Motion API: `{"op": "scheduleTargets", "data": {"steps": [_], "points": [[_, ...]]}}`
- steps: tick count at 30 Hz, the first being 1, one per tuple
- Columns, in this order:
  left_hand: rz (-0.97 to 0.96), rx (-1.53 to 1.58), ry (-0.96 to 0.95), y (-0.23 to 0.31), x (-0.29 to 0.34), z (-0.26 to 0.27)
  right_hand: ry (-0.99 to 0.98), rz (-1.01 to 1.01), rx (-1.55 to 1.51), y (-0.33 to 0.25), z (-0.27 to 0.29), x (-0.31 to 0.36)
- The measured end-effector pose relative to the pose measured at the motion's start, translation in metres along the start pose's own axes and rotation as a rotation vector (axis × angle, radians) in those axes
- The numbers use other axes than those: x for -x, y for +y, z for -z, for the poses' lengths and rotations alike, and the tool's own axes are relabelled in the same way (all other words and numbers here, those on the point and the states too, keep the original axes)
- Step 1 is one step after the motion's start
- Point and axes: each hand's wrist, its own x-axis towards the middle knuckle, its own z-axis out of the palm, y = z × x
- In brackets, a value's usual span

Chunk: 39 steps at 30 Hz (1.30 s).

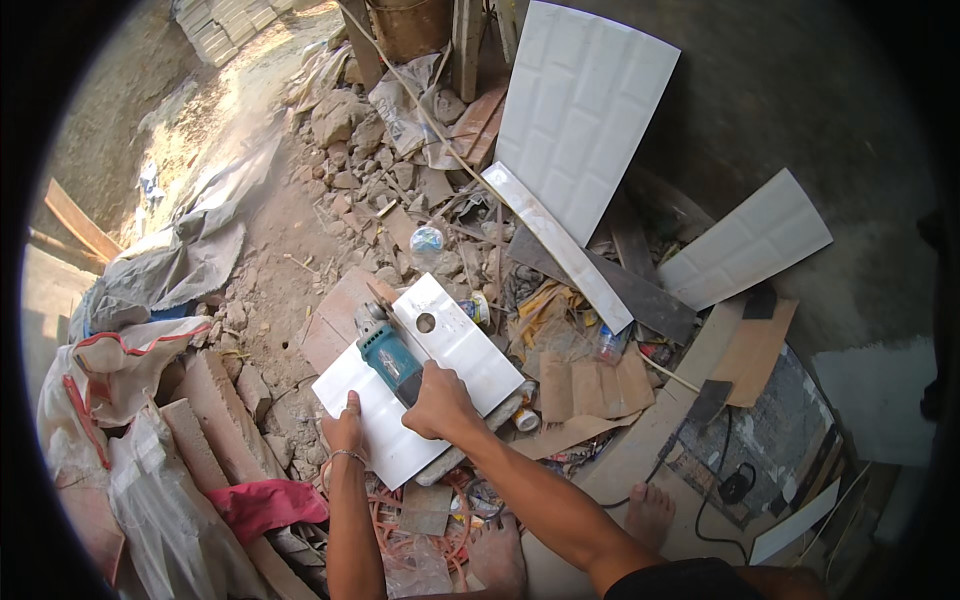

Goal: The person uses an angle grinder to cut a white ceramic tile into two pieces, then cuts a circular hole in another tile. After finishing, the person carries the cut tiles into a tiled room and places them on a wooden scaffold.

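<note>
A white tile (470, 355) with a round hole near its far edge lies tilted in front of me. My right hand (440, 402) is wrapped round the dark rear body of a teal angle grinder (388, 358). The grinder lies over the tile, its disc at the tile's far edge; whether the disc is spinning cannot be made out. At the tile's left edge, my left hand (343, 428) grips it with the thumb uppermost, the other fingers mostly hidden. Beyond the disc, a reddish-brown slab (340, 312) shows from under the tile.
Broken stones (345, 120) and scraps spread ahead. A large white tile panel (585, 110), a narrow strip (560, 250) and a smaller panel (750, 240) stand at the right. Sacks (165, 490) and long slabs (225, 415) lie left. A black cord (715, 490) runs near my feet.
</note>
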Motion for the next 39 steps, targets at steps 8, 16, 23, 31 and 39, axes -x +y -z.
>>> {"op": "scheduleTargets", "data": {"steps": [8,16,23,31,39], "points": [[0.045,0.006,0.054,0.005,0.003,-0.004,0.000,-0.011,0.014,0.006,0.000,0.010],[0.036,-0.015,0.035,0.003,0.001,-0.003,0.005,-0.013,0.015,0.008,0.000,0.010],[-0.012,-0.003,0.017,-0.008,-0.007,0.000,0.003,-0.018,0.029,0.010,0.000,0.012],[0.035,-0.059,0.027,0.001,-0.001,0.000,0.004,-0.009,0.033,0.015,0.001,0.018],[-0.006,-0.032,0.037,0.001,-0.001,-0.002,-0.029,-0.013,0.025,0.022,0.005,0.032]]}}
